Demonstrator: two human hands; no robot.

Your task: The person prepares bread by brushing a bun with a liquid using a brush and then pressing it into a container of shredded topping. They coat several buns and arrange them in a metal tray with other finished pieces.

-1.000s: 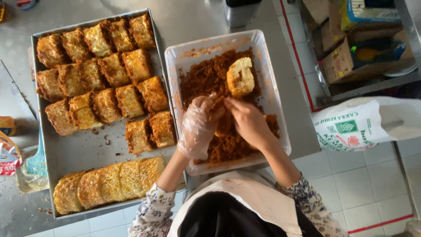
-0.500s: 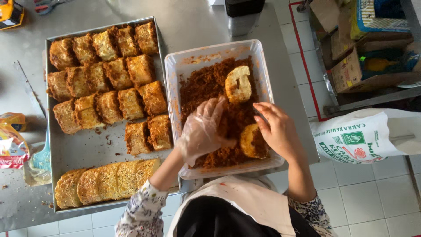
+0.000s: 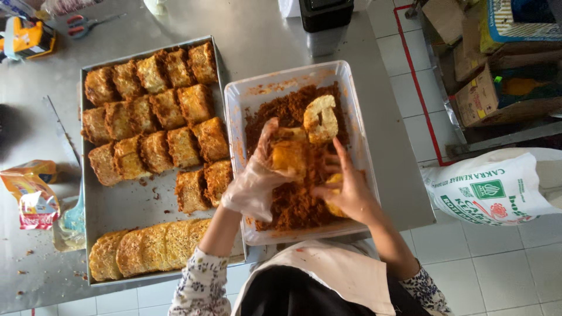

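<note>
- The left hand, in a thin clear glove, grips a bread piece from below, fingers closed around it, above the middle of the plastic tub.
- The right hand, bare, is cupped and closed over a second piece that lies in the brown crumb near the tub's right wall.
- A third piece rests on the crumb toward the tub's far edge, its long axis running roughly from near to far, tilted slightly right.
- The held piece looks nearly square — no clear long axis; its broad face points up toward the camera.
- To coat well, in my judgement: press each broad face flat into the crumb, turn, repeat, and shake loose crumb off over the tub.
- The metal tray sits just left of the tub on the worktop, carrying rows of coated pieces at its far end and plain slices along its near edge.
</note>
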